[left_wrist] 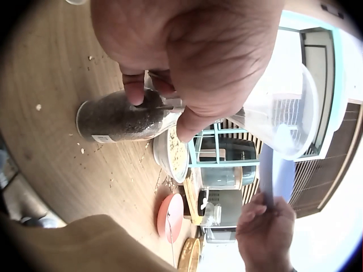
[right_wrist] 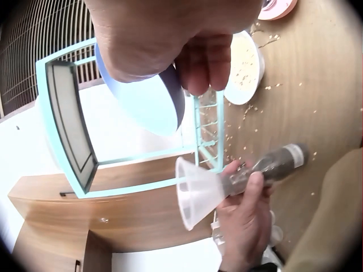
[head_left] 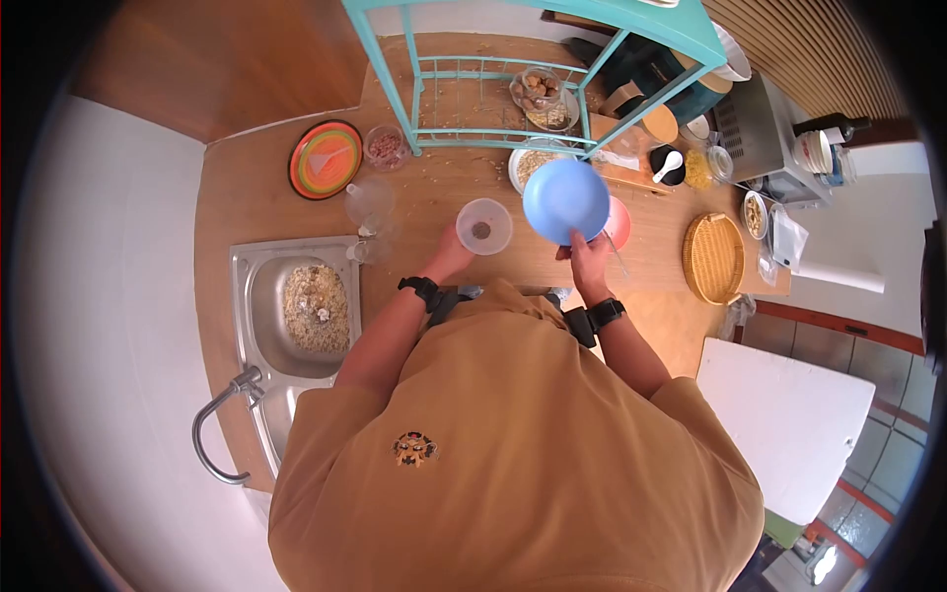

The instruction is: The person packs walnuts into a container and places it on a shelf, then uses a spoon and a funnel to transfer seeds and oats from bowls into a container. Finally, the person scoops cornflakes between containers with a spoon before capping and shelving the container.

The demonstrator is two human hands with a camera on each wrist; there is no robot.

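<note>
Surface (head_left: 424, 209) below everything; blue bowl (head_left: 566, 197) held above it, near rim pinched in right hand (head_left: 591, 261). Dark-filled bottle (left_wrist: 119, 116) upright on surface, left hand (head_left: 450, 259) clamped round its neck. Translucent funnel (right_wrist: 199, 192) seated in bottle mouth, just above left hand, beside bowl.

No legible text or numbers.
</note>
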